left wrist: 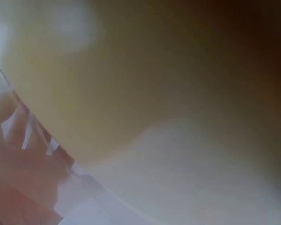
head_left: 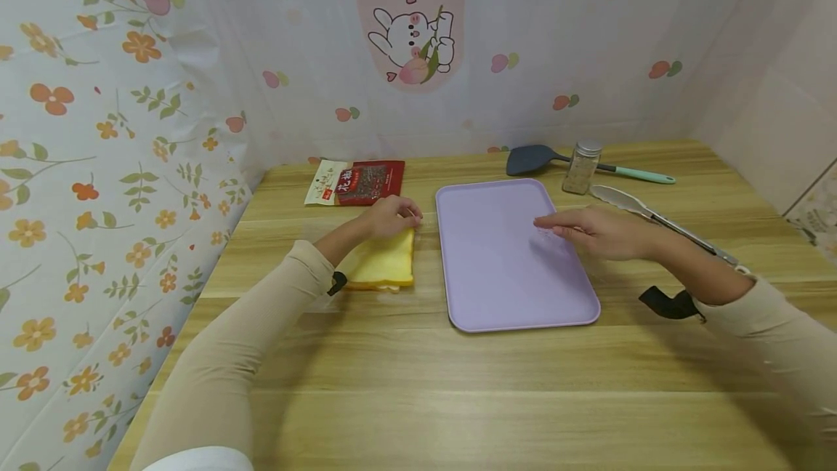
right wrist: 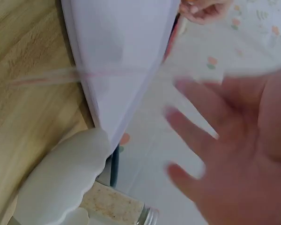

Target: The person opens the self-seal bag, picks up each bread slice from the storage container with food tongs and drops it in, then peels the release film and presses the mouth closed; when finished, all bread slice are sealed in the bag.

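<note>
Yellow bread with a brown crust (head_left: 382, 260) lies left of the lilac tray (head_left: 500, 253), with clear plastic film spread beneath its edges. My left hand (head_left: 391, 216) is over its far edge, fingers curled by the far right corner; whether they grip the bread or the film, I cannot tell. In the left wrist view a blurred yellowish surface fills much of the frame, beside a clear film edge (left wrist: 49, 138). Above the tray's right side, my right hand (head_left: 598, 231) pinches a thin see-through strip (right wrist: 47, 77), blurred in the right wrist view, its other fingers spread.
Behind the bread lies a red spice packet (head_left: 370, 182). At the back right are a dark spatula (head_left: 531, 159) with a mint handle, a seasoning jar (head_left: 582, 168) and metal tongs (head_left: 680, 226). A patterned cloth (head_left: 294, 42) covers the walls around the wooden table (head_left: 484, 413).
</note>
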The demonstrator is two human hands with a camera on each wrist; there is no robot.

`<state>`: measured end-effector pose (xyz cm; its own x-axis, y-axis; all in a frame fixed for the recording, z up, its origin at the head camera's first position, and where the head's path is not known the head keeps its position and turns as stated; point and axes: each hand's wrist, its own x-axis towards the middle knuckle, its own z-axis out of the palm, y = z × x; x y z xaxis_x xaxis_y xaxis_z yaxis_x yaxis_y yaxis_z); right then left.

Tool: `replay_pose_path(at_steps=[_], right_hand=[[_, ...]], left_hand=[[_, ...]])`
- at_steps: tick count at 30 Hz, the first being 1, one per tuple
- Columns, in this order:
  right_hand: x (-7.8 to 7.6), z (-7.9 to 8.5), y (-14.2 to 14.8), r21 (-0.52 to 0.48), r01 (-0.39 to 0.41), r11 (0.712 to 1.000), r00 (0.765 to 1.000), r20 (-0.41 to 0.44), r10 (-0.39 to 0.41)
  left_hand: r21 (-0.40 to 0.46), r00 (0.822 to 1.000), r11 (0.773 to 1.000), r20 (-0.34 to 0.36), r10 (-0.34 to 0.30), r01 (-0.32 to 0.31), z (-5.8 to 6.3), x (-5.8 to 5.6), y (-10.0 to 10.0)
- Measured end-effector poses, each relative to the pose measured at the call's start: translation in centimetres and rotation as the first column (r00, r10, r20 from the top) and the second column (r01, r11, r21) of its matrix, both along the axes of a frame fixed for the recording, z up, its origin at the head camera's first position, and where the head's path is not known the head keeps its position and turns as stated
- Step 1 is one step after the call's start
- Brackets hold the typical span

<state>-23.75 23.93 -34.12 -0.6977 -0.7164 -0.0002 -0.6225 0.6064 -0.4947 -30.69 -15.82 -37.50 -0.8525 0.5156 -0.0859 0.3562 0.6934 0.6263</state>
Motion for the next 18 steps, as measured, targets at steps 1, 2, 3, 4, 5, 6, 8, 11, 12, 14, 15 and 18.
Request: replay_pose_path(at_steps=[1,2,3,4,5,6,8,11,12,14,15,18], right_hand=[[-0.1,-0.1,-0.2,-0.028,0.013,1.000,0.997,-0.074,-0.015],[-0.3,-0.2,-0.4,-0.061,0.028,0.998,0.990,-0.137,-0.036],[-0.5,-0.4,-0.6,-0.088,0.044,0.995,0.974,-0.216,-0.062],[-0.7,-0.5,-0.8,-0.116,0.055,0.992,0.955,-0.284,-0.086],[-0.7,-0.6,-1.0,-0.142,0.069,0.987,0.933,-0.341,-0.114],[-0.8,-0.7,-1.2,-0.166,0.086,0.982,0.912,-0.385,-0.145],[-0.9,-0.8,-1.4,-0.195,0.112,0.974,0.885,-0.427,-0.187],[-1.1,-0.8,-1.2,-0.146,0.147,0.978,0.886,-0.420,-0.196],[-1.1,-0.6,-1.0,-0.103,0.159,0.982,0.896,-0.404,-0.187],[-1.2,-0.3,-0.3,0.008,0.165,0.986,0.921,-0.358,-0.151],[-1.1,-0.1,0.1,0.064,0.163,0.985,0.939,-0.315,-0.134],[-0.9,0.7,1.4,0.192,0.148,0.970,0.980,-0.163,-0.117]], left_hand=[[0.000,1.000,1.000,0.001,0.000,0.000,0.0,0.0,0.0],[0.000,1.000,1.000,0.002,0.000,0.000,0.0,0.0,0.0],[0.000,1.000,1.000,0.003,0.000,0.000,0.0,0.0,0.0],[0.000,1.000,1.000,0.003,0.001,-0.001,0.1,0.0,0.0],[0.000,1.000,1.000,0.004,0.001,-0.001,0.1,0.0,0.1],[0.000,1.000,1.000,0.006,0.001,-0.001,0.1,0.1,0.1],[-0.002,1.000,1.000,0.006,0.004,-0.004,0.1,0.1,0.1],[-0.003,1.000,1.000,0.004,0.004,-0.004,0.1,0.1,0.1],[-0.003,1.000,1.000,0.005,0.005,-0.005,0.1,0.2,0.1],[-0.003,1.000,1.000,0.004,0.003,-0.003,0.2,0.2,0.1],[-0.003,1.000,1.000,0.006,0.004,-0.004,0.2,0.2,0.2],[-0.013,1.000,1.000,0.004,0.008,-0.008,0.2,0.1,0.2]])
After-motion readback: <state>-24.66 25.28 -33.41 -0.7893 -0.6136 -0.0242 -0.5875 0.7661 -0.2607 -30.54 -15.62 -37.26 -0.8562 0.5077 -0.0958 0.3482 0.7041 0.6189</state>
